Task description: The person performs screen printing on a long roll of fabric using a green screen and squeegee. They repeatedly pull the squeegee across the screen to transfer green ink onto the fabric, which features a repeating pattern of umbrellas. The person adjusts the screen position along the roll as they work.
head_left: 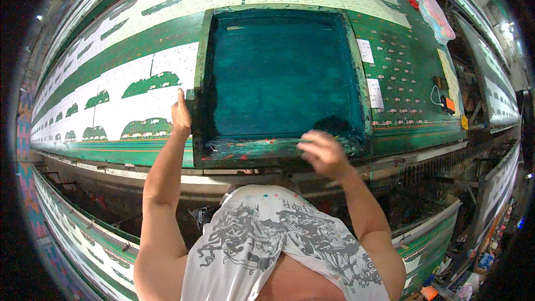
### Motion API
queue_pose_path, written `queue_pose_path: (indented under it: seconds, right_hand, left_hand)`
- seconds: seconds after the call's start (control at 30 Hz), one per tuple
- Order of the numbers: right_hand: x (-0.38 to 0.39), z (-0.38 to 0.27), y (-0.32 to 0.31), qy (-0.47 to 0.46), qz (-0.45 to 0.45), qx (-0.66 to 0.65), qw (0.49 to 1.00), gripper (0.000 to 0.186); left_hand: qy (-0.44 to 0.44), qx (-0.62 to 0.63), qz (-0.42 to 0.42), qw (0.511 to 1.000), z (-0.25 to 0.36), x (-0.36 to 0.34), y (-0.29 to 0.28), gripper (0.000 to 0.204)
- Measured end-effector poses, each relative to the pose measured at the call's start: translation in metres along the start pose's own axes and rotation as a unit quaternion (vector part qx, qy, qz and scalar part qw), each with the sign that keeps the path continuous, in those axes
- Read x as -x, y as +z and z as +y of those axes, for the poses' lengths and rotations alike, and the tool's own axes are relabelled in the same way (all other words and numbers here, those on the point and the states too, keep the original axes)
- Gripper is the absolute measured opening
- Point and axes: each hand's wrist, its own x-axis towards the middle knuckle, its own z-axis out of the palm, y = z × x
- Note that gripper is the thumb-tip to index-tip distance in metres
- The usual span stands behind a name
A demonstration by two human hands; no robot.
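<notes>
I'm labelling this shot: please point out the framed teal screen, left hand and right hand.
Framed teal screen (284,72), head view: middle of its teal face.
Left hand (181,116), head view: thumb side, mid-hand.
Right hand (325,153), head view: back of the hand, slightly blurred.

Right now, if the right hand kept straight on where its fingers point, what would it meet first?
Pointing left and slightly away from the body, the right hand would probably meet the teal mesh inside the screen-printing frame; its height is unclear, so it might pass above.
</notes>
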Motion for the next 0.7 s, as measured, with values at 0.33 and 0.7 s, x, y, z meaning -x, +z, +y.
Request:
queue_pose_path:
  seconds: [0.33, 0.7]
  right_hand:
    - [-0.042, -0.043, 0.050, 0.038, -0.065, 0.143, 0.987, 0.045]
    - [-0.091, -0.054, 0.033, 0.207, -0.293, 0.176, 0.917, 0.034]
  left_hand:
    - [0.022, -0.123, 0.051, 0.991, 0.029, 0.027, 0.011, 0.097]
    - [0.144, -0.136, 0.066, 0.978, 0.033, 0.038, 0.012, 0.072]
